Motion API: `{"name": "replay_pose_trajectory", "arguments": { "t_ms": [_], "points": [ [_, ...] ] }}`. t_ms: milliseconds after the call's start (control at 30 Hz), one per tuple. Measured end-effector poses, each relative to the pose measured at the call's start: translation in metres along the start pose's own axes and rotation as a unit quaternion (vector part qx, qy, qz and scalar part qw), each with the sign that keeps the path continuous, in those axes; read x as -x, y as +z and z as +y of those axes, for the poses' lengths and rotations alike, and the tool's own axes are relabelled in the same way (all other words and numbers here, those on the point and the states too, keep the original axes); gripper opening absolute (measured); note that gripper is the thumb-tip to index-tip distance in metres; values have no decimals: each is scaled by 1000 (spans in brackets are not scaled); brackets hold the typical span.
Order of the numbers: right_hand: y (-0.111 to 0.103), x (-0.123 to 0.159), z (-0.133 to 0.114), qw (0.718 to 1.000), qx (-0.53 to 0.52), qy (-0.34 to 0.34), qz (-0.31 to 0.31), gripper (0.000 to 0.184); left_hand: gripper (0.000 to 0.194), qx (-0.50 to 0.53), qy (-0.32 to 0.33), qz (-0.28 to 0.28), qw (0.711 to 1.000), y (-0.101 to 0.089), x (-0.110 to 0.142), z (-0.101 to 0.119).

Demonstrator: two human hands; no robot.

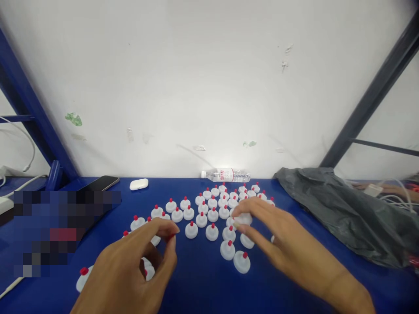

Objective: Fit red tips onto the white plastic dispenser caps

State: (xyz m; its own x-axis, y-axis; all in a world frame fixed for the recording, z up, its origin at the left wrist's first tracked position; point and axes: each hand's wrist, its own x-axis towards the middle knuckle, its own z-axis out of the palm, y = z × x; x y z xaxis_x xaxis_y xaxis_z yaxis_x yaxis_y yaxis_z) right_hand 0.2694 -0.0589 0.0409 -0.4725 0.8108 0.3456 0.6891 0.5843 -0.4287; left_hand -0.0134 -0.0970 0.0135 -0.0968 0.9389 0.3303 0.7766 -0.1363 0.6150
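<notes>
In front of the bottle (225,175), which lies on its side along the foot of the wall (196,87), white caps (211,232) with red tips stand across the blue table (203,279). They are thickest straight ahead of it and trail off toward its left front.

Left of the bottle's front, the left hand (131,261) pinches a small red piece (171,236) between thumb and forefinger; caps lie beneath and behind this hand, partly hidden. Right of the bottle's front, the right hand (288,235) has thumb and fingers closed on a white cap (244,219), covering part of the cluster. The two hands are well apart.

Left of the bottle sit a white case (139,184) and, farther off, a dark phone (109,181); a pixelated patch hides what lies in front of the phone. Right of the bottle, a grey bag (314,209) spreads over the table beside the right forearm, bounding the caps on that side, with white cables (397,203) beyond it.
</notes>
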Motion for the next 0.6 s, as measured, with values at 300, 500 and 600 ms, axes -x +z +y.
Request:
{"name": "replay_pose_trajectory", "arguments": {
  "t_ms": [300,500,600],
  "points": [
    [31,2,-34,989,-96,-106,24,62,26,219,-37,-85,971,5,-1,17],
    [32,0,-34,988,-93,-111,62,55,27,233,-54,-114,964,6,0,17],
    [30,0,-35,986,-79,-121,78,48,27,221,-46,-114,967,6,0,15]
  ]
}}
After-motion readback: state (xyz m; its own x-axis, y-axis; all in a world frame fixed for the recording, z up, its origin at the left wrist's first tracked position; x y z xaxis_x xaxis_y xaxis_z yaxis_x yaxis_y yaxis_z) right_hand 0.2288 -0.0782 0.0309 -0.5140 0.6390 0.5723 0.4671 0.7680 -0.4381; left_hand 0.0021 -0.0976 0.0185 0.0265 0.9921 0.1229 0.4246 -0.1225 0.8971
